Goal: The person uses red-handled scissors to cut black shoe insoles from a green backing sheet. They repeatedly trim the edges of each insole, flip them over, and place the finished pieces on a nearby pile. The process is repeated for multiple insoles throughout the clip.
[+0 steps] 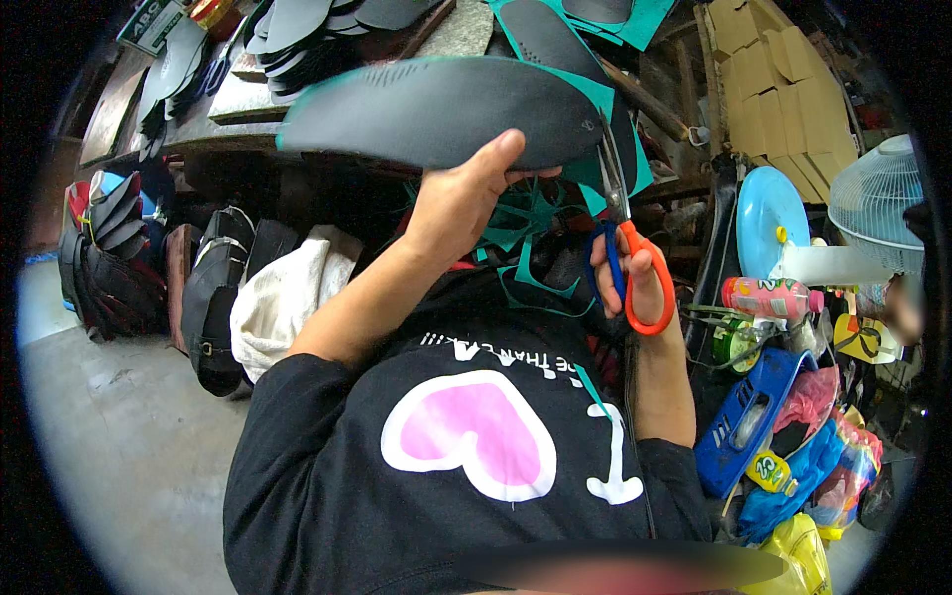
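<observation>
My left hand [461, 193] grips a dark grey shoe insole [426, 109] from its near edge, thumb on top. The insole lies sideways above my lap, with a teal border along its far side. My right hand [640, 283] has its fingers through the handles of a pair of scissors [615, 183], one loop orange and the other blue. The blades point away from me at the insole's right end, against teal trim around it. Whether the blades are fully closed is hard to see. Teal offcuts [535, 273] hang and lie below the insole.
Stacked grey insoles [293, 40] and another pair of scissors [220, 67] rest on the workbench ahead. Teal sheet material [540, 35] lies beyond my hands. At right are cardboard boxes [783, 99], a fan [878, 198], a pink bottle [769, 297] and plastic bags. White cloth [293, 293] hangs at left.
</observation>
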The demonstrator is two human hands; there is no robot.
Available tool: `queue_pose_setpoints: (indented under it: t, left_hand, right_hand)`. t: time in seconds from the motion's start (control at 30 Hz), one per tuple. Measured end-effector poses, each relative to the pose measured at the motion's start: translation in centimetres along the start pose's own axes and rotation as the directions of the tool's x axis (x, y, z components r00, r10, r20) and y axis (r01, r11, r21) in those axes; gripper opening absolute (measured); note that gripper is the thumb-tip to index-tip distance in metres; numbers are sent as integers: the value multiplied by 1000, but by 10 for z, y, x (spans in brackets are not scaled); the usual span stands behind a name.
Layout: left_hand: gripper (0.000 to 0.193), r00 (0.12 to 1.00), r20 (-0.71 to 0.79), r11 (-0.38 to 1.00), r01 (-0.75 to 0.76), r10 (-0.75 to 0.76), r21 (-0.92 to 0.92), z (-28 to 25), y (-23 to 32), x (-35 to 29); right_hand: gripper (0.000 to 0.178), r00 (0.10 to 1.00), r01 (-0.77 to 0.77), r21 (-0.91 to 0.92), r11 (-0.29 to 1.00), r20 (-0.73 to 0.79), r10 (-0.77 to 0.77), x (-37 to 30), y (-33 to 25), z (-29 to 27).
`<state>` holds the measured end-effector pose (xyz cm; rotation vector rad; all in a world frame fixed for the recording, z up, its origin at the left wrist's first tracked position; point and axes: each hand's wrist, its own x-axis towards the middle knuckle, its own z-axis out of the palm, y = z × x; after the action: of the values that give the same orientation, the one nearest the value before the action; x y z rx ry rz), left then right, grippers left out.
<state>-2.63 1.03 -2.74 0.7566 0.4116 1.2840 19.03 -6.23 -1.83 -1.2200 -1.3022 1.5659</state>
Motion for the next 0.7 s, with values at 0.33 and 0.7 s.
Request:
queue_pose_setpoints:
  t: [0.33,0.7]
  left_hand:
    - [29,987,-138,966,118,-88,230,6,-11,-6]
    - [26,991,-126,891,97,-45,444,-9,9,4]
  right_hand:
    - [91,991,-1,149,989,133,-19,3,-1,5]
    - [89,983,-64,132,989,181,39,-7,-4,-3]
